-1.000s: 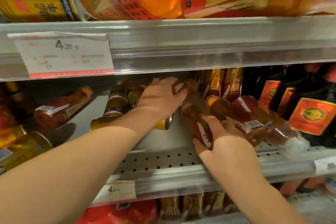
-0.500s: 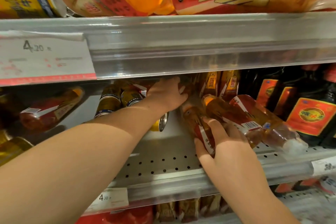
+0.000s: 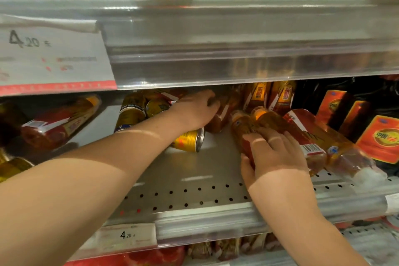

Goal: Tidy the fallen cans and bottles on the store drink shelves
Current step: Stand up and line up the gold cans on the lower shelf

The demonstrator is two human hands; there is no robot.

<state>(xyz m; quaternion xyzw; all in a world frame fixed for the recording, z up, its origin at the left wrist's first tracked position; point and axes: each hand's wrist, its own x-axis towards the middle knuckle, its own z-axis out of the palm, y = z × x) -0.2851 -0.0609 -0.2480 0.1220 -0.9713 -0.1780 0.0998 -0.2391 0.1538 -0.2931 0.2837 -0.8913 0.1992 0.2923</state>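
On the perforated metal shelf several amber tea bottles with red labels lie fallen. My right hand grips one fallen bottle near the shelf's middle; next to it on the right lie two more fallen bottles. My left hand reaches deep into the shelf and curls over another bottle at the back. A gold can lies on its side under my left wrist. Upright gold cans stand behind my left forearm.
A fallen bottle lies at the left, with gold cans below it. Upright tea bottles stand at the back, dark bottles with orange labels at the right. The upper shelf rail hangs low, bearing a price tag.
My left hand has pushed further back onto the rear bottle. My right hand has slid up over the fallen bottle, fingers now over its top. The camera has moved closer.
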